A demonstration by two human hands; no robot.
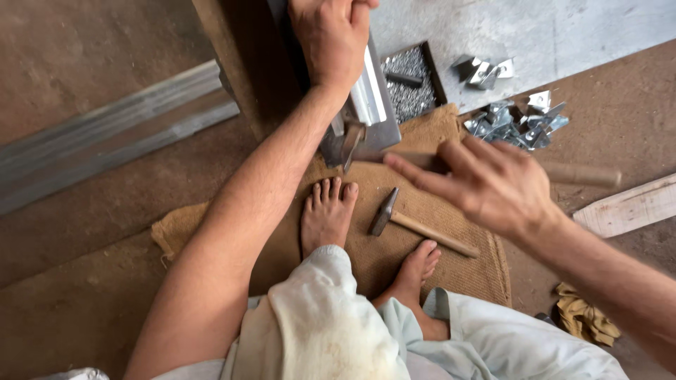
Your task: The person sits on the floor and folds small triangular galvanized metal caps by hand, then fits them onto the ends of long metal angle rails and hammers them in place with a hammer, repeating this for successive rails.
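Bare earth floor spreads under everything, with a burlap mat (436, 260) laid over it where the person squats. On that mat's far edge stands the folded sheet-metal piece (373, 105), bright and silvery, its lower end creased and darker. The left hand (329, 42) clamps over its top, fingers curled tight round the metal. The right hand (493, 184) swings a wooden-handled hammer (584, 174); its fingers look loosely splayed and blurred, so how firm the grip is I cannot tell. To my eye, a good blow needs the metal kept steady and the strike landing square on the fold. A second hammer (415, 224) lies between the bare feet; a tray of nails (415, 81) and a heap of metal brackets (517, 123) sit beyond.
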